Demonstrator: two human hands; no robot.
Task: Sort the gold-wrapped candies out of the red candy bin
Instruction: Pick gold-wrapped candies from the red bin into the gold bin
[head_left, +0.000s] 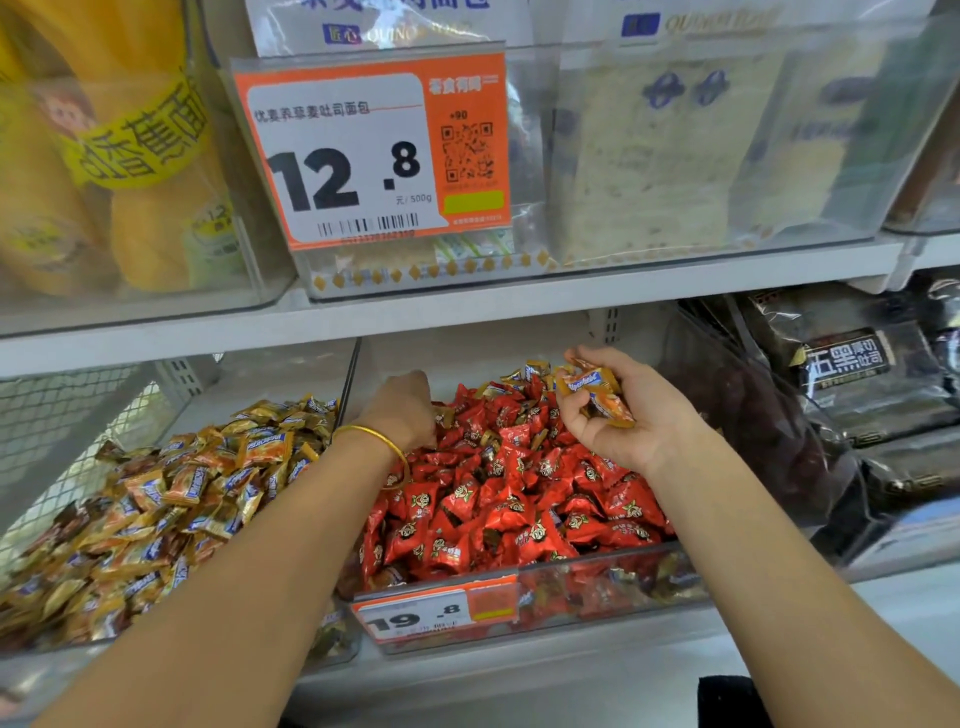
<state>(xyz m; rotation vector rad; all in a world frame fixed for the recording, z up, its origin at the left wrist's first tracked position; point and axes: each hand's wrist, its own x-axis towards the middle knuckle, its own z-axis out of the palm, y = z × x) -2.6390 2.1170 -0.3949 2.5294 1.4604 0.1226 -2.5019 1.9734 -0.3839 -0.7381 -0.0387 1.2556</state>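
A clear bin (597, 587) on the lower shelf is heaped with red-wrapped candies (519, 499). A few gold-wrapped candies (524, 376) lie at its back. My left hand (405, 410), with a gold bangle at the wrist, reaches palm down into the back left of the red pile; its fingertips pinch a gold candy (444, 415). My right hand (623, 410) is held palm up above the bin's back right, its fingers curled round several gold-wrapped candies (597, 395).
Left of the red bin, another clear bin (332, 644) is full of gold-wrapped candies (171, 499). Dark packaged goods (841, 374) fill the bin on the right. An upper shelf (467, 306) with bread bins and an orange price tag (374, 150) overhangs close above.
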